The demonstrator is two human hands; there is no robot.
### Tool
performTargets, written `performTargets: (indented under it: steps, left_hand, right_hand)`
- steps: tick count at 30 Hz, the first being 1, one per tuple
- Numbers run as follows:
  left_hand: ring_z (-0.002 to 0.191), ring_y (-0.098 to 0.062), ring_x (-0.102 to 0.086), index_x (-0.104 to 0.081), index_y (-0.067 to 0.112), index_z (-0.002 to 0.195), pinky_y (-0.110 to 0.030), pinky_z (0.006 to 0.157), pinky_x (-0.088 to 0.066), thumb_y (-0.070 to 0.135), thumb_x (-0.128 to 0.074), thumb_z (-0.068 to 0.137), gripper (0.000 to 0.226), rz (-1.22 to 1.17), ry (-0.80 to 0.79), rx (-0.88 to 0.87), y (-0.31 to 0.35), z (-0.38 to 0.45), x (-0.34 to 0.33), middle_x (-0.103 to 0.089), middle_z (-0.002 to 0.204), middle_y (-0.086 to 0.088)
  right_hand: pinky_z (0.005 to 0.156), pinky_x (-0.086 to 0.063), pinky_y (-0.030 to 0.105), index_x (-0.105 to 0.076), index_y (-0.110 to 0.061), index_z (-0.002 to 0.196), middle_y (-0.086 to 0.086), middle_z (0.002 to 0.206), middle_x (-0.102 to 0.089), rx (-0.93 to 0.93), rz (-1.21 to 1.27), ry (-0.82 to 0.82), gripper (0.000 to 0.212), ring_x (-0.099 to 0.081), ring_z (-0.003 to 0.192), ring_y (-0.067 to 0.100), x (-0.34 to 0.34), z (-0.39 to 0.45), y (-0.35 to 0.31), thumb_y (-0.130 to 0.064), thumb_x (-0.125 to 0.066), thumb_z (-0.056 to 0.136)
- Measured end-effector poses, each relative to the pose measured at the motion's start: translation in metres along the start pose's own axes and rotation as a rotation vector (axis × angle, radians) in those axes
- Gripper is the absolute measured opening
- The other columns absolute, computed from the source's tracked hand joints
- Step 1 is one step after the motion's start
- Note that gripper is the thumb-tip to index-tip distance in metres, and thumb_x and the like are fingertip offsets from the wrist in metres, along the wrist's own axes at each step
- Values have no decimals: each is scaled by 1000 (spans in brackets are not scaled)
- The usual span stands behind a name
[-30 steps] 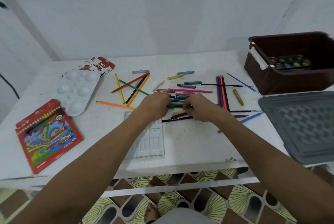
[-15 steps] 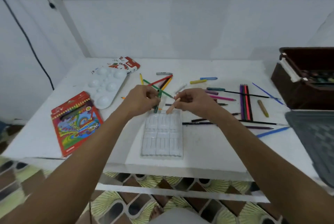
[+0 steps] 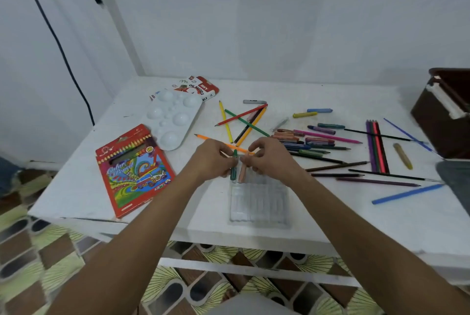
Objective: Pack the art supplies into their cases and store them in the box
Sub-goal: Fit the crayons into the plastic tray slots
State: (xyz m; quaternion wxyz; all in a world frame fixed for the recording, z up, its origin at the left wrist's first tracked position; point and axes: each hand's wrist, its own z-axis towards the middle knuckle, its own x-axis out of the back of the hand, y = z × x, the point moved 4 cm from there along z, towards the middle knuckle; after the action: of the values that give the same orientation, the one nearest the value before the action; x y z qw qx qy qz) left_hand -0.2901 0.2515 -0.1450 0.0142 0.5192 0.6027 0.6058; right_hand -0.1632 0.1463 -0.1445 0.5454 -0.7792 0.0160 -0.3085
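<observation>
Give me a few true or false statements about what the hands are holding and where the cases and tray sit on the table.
1. The left hand holds a green pastel. True.
2. The right hand holds a blue pencil. False: it holds a pinkish pastel.
3. The clear tray lies under the hands. True.
4. The pencil case sits right of the tray. False: left.
5. The palette is red. False: white.

Soft, even, cool light fills the scene, leaving only faint shadows on the white tabletop point(image 3: 356, 213). The wide lens bends straight lines near the edges. Detail is slightly smeared throughout, without glare.
</observation>
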Motion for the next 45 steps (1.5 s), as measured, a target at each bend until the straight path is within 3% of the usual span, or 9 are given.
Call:
performTargets:
  steps: [3, 5, 9, 12, 17, 24, 31, 39, 45]
  left_hand:
    - [59, -13, -68, -63, 13, 98, -31, 68, -57, 31, -71, 82, 25, 27, -2, 1, -1, -2, -1, -72, 67, -5]
    - [60, -13, -68, -63, 15, 99, -32, 68, -57, 34, -72, 82, 28, 15, -4, 1, -2, -4, -2, -72, 68, -4]
    - [60, -17, -69, -64, 13, 102, -30, 63, -57, 31, -71, 83, 27, -27, -4, -12, -5, -9, -3, -71, 70, -5]
    - [55, -15, -68, -64, 15, 102, -27, 57, -57, 30, -71, 84, 25, -26, 8, -40, -8, -14, -4, -71, 70, -3]
    - [50, -16, -66, -66, 14, 99, -24, 50, -54, 28, -70, 85, 20, -45, 42, -68, -12, -20, -8, -70, 67, -4]
    - [54, -12, -61, -72, 17, 95, -27, 55, -54, 33, -64, 88, 18, 40, 110, -137, -12, -23, -13, -69, 70, -3]
    - [66, -10, -62, -72, 23, 106, -12, 56, -40, 30, -65, 87, 21, 194, 3, -207, -8, -23, -4, -64, 75, 7]
    - [65, -8, -56, -74, 23, 102, -15, 55, -38, 31, -64, 87, 20, 348, -37, -230, 0, -14, -6, -68, 81, 2]
    - [68, -5, -53, -70, 21, 99, -15, 55, -35, 33, -63, 87, 18, 320, 25, -281, 34, 8, -11, -65, 85, 4]
  right_hand:
    - [57, -55, 28, -60, -12, 97, 7, 82, -71, 32, -85, 67, 32, -67, 67, 14, -9, 0, 2, -35, -74, 79]
    - [57, -50, 19, -63, -13, 104, 3, 86, -68, 57, -157, 81, 33, -65, 73, 12, -12, -3, 2, -36, -71, 81]
    - [74, -50, 19, -66, -11, 114, 2, 94, -70, 135, -268, 66, 35, -62, 82, 9, -14, -11, 3, -27, -70, 83]
    - [66, -43, 10, -69, -14, 113, -1, 92, -67, 168, -301, 21, 30, -57, 75, 5, -18, -18, 4, -24, -67, 85]
    - [64, -37, 14, -71, -20, 103, -1, 91, -51, 235, -324, -42, 17, -49, 74, 7, -25, -27, 1, -25, -64, 88]
    - [62, -32, 6, -66, -21, 114, 4, 106, -44, 200, -391, -90, 28, -44, 75, 3, -26, -24, 4, -30, -65, 87]
    - [62, -34, 9, -66, -23, 112, 4, 105, -46, 195, -399, -92, 28, -48, 79, 8, -20, -22, 1, -29, -69, 84]
    - [61, -35, 11, -66, -22, 111, 2, 102, -44, 210, -391, -78, 26, -44, 72, 5, -23, -21, 2, -31, -65, 86]
    - [67, -41, 11, -69, -14, 108, -3, 92, -58, 230, -372, 136, 23, -54, 74, 5, 33, -27, 10, -22, -67, 86]
